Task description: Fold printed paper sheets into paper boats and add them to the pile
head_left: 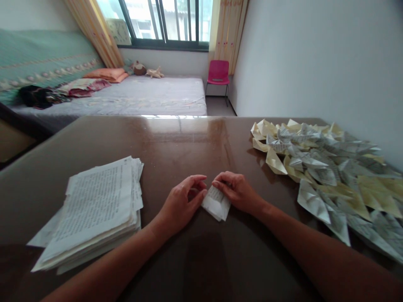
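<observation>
A small folded sheet of printed paper (pixel 217 204) is in front of me, just above or on the brown table. My right hand (pixel 234 188) grips its upper right side, thumb on top and fingers curled behind. Beside its left edge is my left hand (pixel 185 199), with thumb and fingers apart in a loose curve. The left thumb tip is close to the paper; whether it touches I cannot tell. The underside of the folded paper is hidden.
A stack of printed sheets (pixel 94 201) lies to the left on the glossy table (pixel 176 155). Many folded paper boats (pixel 315 159), white and yellowish, crowd the right side by the wall. Beyond the table are a bed (pixel 176 92) and a pink chair (pixel 218 72).
</observation>
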`<state>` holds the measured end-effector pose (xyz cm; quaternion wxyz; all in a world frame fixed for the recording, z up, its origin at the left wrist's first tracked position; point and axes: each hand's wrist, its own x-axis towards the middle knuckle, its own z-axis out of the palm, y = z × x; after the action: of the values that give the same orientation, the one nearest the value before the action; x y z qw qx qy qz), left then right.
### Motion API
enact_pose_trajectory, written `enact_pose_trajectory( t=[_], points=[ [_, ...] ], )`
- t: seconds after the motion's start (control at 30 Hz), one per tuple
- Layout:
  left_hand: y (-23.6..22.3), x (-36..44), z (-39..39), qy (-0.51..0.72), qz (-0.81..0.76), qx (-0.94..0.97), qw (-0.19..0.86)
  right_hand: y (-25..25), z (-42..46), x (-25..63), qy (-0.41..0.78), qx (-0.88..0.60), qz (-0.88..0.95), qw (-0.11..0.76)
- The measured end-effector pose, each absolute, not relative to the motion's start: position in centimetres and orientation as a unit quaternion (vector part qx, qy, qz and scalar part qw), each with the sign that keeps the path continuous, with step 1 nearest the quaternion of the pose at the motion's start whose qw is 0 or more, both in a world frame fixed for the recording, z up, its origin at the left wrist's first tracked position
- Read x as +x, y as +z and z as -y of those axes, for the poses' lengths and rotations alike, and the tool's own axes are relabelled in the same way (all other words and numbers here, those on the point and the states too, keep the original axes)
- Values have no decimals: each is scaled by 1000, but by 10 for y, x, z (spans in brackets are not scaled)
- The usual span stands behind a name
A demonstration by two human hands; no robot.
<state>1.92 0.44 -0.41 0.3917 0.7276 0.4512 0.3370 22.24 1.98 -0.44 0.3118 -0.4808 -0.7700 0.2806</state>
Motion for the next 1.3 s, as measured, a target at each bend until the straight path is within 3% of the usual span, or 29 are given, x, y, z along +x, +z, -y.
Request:
enact_pose_trajectory(
  t=[0.27,0.43,0.67,0.8,0.9,1.07,1.3],
  points=[
    [-3,12,-4,263,-299,913,87,-13,-30,227,197,-556,752,294],
    [-8,12,-2,225,-250,942,-1,-17,-26,221,196,-547,769,265],
    [-7,12,-2,176,-254,951,-5,-7,-27,231,244,-489,772,324],
    [-8,12,-2,182,-264,947,27,10,-26,246,350,-385,825,220],
    [-10,12,-3,197,-281,938,55,15,-24,250,317,-349,870,146],
    [-13,11,-4,216,-301,923,109,10,-23,251,241,-364,887,148],
    [-14,7,-9,210,-368,888,179,7,-31,261,292,-369,872,133]
  ],
)
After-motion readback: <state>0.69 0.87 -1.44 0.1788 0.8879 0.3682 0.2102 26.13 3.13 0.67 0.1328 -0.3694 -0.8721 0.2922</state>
